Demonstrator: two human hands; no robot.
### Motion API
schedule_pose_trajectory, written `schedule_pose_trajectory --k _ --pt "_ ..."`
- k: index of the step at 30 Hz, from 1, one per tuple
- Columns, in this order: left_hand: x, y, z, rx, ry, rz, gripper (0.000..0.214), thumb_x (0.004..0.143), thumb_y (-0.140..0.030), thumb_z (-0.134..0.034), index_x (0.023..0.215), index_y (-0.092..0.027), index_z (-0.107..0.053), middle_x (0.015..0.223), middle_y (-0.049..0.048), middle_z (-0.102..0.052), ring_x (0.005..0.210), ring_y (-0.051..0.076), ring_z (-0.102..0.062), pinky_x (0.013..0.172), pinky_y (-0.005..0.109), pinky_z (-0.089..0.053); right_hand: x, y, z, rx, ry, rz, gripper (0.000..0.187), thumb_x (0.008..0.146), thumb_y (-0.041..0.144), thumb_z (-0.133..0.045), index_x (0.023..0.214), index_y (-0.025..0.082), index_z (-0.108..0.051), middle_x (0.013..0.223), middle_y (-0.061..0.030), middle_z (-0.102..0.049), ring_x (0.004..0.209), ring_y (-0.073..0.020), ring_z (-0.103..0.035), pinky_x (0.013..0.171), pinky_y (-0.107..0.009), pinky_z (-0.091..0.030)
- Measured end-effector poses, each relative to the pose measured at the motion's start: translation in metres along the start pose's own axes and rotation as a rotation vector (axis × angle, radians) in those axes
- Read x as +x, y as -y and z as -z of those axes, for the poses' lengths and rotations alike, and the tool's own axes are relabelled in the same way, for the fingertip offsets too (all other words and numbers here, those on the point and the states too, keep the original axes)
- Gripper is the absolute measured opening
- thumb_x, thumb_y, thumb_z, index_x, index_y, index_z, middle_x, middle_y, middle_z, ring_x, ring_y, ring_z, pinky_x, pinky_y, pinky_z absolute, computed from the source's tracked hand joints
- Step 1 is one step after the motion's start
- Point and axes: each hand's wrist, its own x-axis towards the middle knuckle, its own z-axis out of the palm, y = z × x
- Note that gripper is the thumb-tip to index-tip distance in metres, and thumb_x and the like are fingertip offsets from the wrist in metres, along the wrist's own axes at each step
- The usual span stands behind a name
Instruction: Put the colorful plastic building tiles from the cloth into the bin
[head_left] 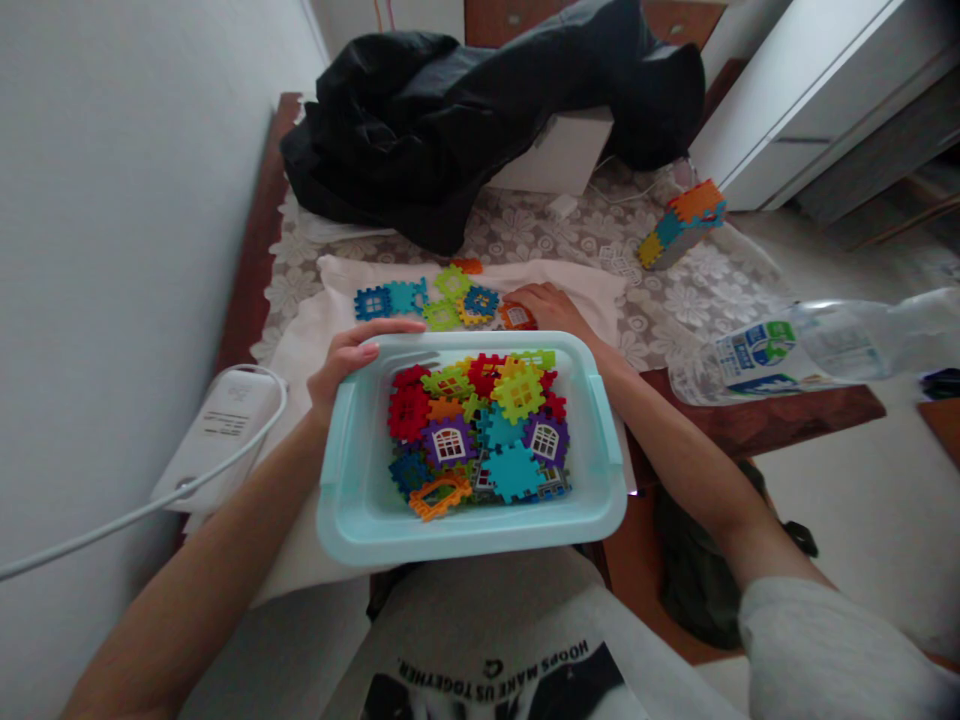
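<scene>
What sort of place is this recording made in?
Probably a room in a home: a table with a lace cloth, a black jacket dumped on it, and a bin of toy blocks.

On the grey fabric of the person's shirt (495, 640), at the bottom of the view, a line of black capital letters runs in an arc and appears upside down from the head camera; it reads "HOOPS MAKE US TOGETHER", with a single rounded letter or mark just beyond its middle that cannot be made out.

The clear plastic bottle (840, 345) lying on its side at the right edge of the bench carries a white, green and blue label (757, 358), but its print is too small and blurred to read.
</scene>
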Motion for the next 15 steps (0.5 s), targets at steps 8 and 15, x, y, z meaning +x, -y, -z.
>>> schedule_pose_trajectory --k 8,15 --pt "-0.003 0.0 -0.008 0.015 -0.046 -0.044 0.039 0.077 -0.052 -0.084 0.095 -0.019 -0.093 0.091 0.0129 -0.083 0.111 0.038 -0.079 0.106 0.045 -0.067 -0.004 0.012 0.009 0.083 -0.046 0.06 0.045 0.104 0.046 -0.082 0.146 0.032 -0.079 0.152 -0.0118 -0.074 0.143 -0.0382 -0.064 0.129 -0.056 -0.053" --pt "0.002 0.0 0.0 0.036 -0.009 -0.022 0.038 0.077 -0.054 -0.086 0.097 -0.022 -0.091 0.099 0.0137 -0.087 0.116 0.042 -0.078 0.101 0.05 -0.068 -0.006 0.013 0.01 0.088 -0.063 0.102 0.038 0.108 0.036 -0.076 0.145 0.03 -0.079 0.15 -0.0132 -0.076 0.141 -0.037 -0.065 0.127 -0.058 -0.056"
